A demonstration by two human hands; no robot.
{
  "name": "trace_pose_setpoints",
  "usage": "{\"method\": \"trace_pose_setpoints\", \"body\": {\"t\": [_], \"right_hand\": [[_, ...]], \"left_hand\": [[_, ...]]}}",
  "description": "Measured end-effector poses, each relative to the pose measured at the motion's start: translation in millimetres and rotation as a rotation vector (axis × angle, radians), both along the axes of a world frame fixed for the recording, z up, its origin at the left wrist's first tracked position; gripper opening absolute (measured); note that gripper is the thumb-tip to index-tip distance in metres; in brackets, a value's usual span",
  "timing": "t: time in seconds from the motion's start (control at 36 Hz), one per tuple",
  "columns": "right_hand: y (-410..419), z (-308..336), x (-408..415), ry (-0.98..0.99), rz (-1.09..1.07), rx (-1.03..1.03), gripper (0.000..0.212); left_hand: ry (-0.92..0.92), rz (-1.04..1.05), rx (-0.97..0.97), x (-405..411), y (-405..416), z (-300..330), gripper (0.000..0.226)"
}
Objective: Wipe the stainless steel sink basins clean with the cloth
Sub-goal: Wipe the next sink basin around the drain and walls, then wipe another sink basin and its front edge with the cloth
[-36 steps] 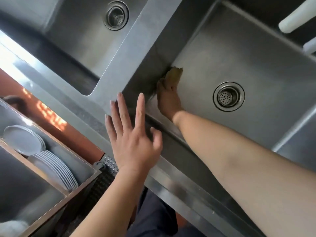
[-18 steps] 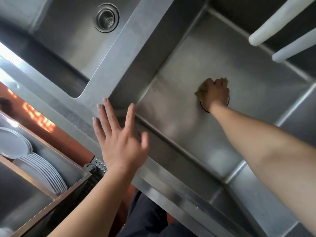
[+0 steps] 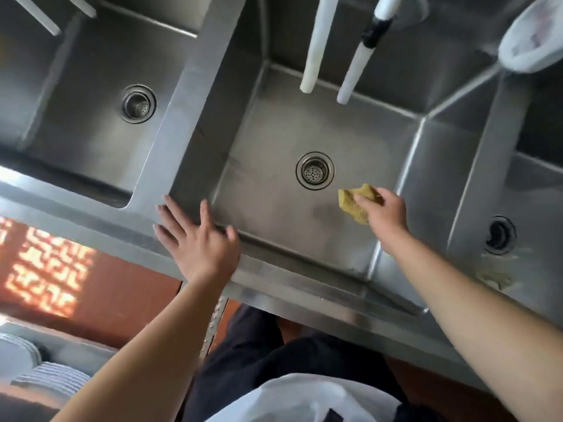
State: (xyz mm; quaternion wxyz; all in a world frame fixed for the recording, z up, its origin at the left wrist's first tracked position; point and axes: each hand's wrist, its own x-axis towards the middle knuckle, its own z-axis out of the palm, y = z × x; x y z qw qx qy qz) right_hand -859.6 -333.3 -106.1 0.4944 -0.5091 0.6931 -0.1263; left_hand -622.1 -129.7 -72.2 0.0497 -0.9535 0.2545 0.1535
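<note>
Right grip (image 3: pixel 384 215) around cloth (image 3: pixel 356 205), left of knuckles

The steel sink (image 3: pixel 195 74) has three basins side by side, each with a round drain. In the middle basin (image 3: pixel 274 208) the yellow cloth (image 3: pixel 353 205) lies on the floor, just beside the drain (image 3: pixel 314 170). The left hand (image 3: pixel 198 242) rests flat on the front rim.
</note>
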Motion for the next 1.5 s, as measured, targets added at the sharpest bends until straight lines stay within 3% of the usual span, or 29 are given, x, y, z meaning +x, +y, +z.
{"method": "trace_pose_setpoints", "body": {"t": [0.08,0.19,0.28,0.36,0.44,0.53,0.64,0.72,0.86,0.94,1.11,1.31,1.42,1.5], "right_hand": [[26,43,-14,-0.162,-0.222,0.077,0.037],[68,102,-21,-0.34,-0.368,0.12,0.015],[102,135,-31,-0.505,-0.443,0.259,0.014],[136,161,-46,-0.701,-0.461,0.389,0.033],[166,181,-57,-0.811,-0.475,0.443,0.041],[192,198,-66,-0.797,-0.473,0.425,0.043],[220,215,-84,-0.684,-0.382,0.329,0.037],[230,226,-104,-0.682,-0.317,0.308,0.038],[238,241,-158,-0.707,-0.19,0.257,0.057],[241,246,-197,-0.573,-0.05,0.143,0.045],[239,245,-281,-0.425,-0.12,-0.087,0.017],[233,233,-400,-0.422,-0.148,-0.22,0.014],[223,227,-444,-0.402,-0.116,-0.265,0.014],[208,216,-468,-0.264,-0.021,-0.259,0.015]], "left_hand": [[0.026,-0.015,0.011,1,2,1,0.072],[0.1,-0.027,-0.07,5,6,6,0.082],[0.215,0.076,-0.273,8,8,24,0.085],[0.433,0.153,-0.544,4,1,57,0.068],[0.854,-0.218,-0.68,-18,-6,104,0.049],[1.167,-0.707,-0.57,-60,-10,157,0.053],[1.08,-1.185,-0.461,-121,-16,192,0.078],[0.948,-1.305,-0.42,-156,-19,201,0.061],[1.076,-1.065,-0.468,-199,-24,218,0.021],[1.16,-0.878,-0.514,-230,-31,228,0.015],[1.31,-0.786,-0.413,-317,-45,239,0.018],[1.488,-0.732,-0.305,-414,-49,231,0.034],[1.395,-0.762,-0.304,-458,-45,221,0.04],[1.237,-0.814,-0.343,-476,-48,210,0.034]]}}
